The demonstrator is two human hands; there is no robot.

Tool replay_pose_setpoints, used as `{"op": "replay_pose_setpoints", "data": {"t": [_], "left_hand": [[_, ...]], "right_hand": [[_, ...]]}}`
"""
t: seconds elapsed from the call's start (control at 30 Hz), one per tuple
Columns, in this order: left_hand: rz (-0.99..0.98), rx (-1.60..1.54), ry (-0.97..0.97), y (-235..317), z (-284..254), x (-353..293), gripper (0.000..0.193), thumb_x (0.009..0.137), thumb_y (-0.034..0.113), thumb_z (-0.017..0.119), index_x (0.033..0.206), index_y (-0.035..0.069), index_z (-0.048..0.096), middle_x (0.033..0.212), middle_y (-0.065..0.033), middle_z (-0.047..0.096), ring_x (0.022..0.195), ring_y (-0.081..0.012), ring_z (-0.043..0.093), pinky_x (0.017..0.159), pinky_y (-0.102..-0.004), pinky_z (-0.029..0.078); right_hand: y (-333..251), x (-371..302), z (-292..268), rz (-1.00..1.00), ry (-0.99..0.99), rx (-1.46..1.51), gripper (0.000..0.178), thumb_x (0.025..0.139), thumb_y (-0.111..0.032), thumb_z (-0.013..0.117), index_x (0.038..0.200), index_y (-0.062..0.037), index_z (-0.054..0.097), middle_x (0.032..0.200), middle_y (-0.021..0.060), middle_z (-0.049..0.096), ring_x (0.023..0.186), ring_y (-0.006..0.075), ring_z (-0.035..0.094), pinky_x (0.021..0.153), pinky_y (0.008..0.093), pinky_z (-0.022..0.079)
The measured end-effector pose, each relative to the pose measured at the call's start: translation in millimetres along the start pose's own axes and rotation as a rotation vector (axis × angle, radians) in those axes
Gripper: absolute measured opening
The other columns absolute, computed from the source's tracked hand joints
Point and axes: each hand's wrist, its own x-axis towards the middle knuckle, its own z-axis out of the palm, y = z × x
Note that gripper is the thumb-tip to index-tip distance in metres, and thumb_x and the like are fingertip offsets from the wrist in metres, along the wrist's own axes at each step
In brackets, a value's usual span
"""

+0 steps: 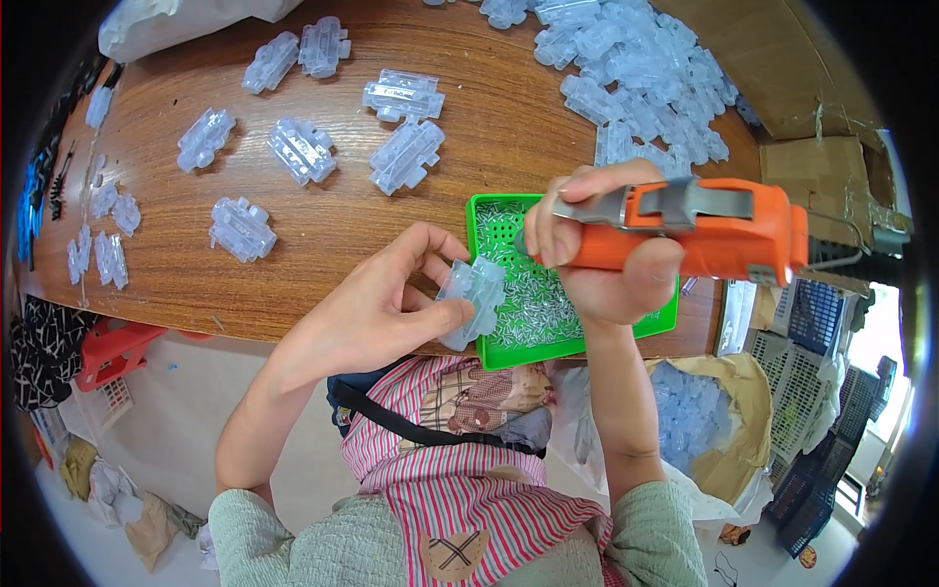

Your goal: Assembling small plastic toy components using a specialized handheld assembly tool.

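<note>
My left hand (391, 303) pinches a clear plastic part (474, 305) between thumb and fingers, over the left edge of a green tray (626, 333). Many small silvery screws (533, 313) fill the tray. An orange power screwdriver (685, 230) with a grey lever lies across my right hand (606, 245), whose fingers wrap round its front end. Its dark tip points left, above the tray and a short way from the plastic part. Whether a screw sits on the tip is too small to tell.
Several similar plastic parts (301, 150) lie scattered on the wooden table (323, 220). A large heap of them (636, 78) stands at the back right, beside cardboard boxes (812, 176). Below the right table edge, an open bag (694, 411) holds more. Stacked plastic crates (802, 382) stand farther right.
</note>
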Motion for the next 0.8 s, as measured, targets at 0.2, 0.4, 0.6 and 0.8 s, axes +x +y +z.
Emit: {"op": "replay_pose_setpoints", "data": {"t": [0.2, 0.4, 0.6, 0.8], "left_hand": [[0.038, -0.067, 0.025, -1.4, 3.4, 1.2, 0.043, 0.084, 0.009, 0.068, 0.117, -0.003, 0.044, 0.097, -0.0086, 0.055, 0.078, -0.0137, 0.064, 0.065, -0.0253, 0.055], [-0.01, -0.061, -0.016, 0.2, 0.7, -1.0, 0.043, 0.087, 0.005, 0.066, 0.121, 0.002, 0.041, 0.103, -0.0052, 0.055, 0.085, -0.0116, 0.064, 0.072, -0.0266, 0.058], [-0.008, -0.074, -0.017, -1.3, 1.5, -1.2, 0.041, 0.087, 0.005, 0.066, 0.12, 0.003, 0.042, 0.102, -0.0053, 0.056, 0.084, -0.0116, 0.064, 0.071, -0.0258, 0.057], [0.0, -0.089, -0.02, 2.0, 3.5, -1.5, 0.039, 0.088, 0.004, 0.065, 0.119, 0.003, 0.042, 0.101, -0.0052, 0.055, 0.085, -0.012, 0.064, 0.072, -0.0264, 0.058]], "right_hand": [[4.0, -0.6, 0.0, 0.043, 0.016, -0.037, 0.07, 0.082, -0.067, 0.058, 0.099, -0.0001, 0.051, 0.063, 0.0058, 0.048, 0.052, 0.0164, 0.049, 0.048, 0.0304, 0.041], [7.0, -2.6, 2.1, 0.023, 0.027, -0.025, 0.07, 0.081, -0.068, 0.059, 0.098, -0.0004, 0.051, 0.062, 0.0054, 0.048, 0.052, 0.0157, 0.049, 0.047, 0.0295, 0.041], [-0.6, -3.9, 2.6, -0.016, 0.036, 0.074, 0.073, 0.082, -0.069, 0.057, 0.105, 0.0001, 0.052, 0.065, 0.0049, 0.051, 0.053, 0.0168, 0.051, 0.049, 0.0309, 0.042], [-64.5, -1.9, 27.0, -0.086, -0.021, 0.199, 0.03, 0.075, -0.015, 0.078, 0.095, 0.0017, 0.063, 0.063, 0.0089, 0.056, 0.055, 0.019, 0.052, 0.054, 0.0336, 0.045]]}}
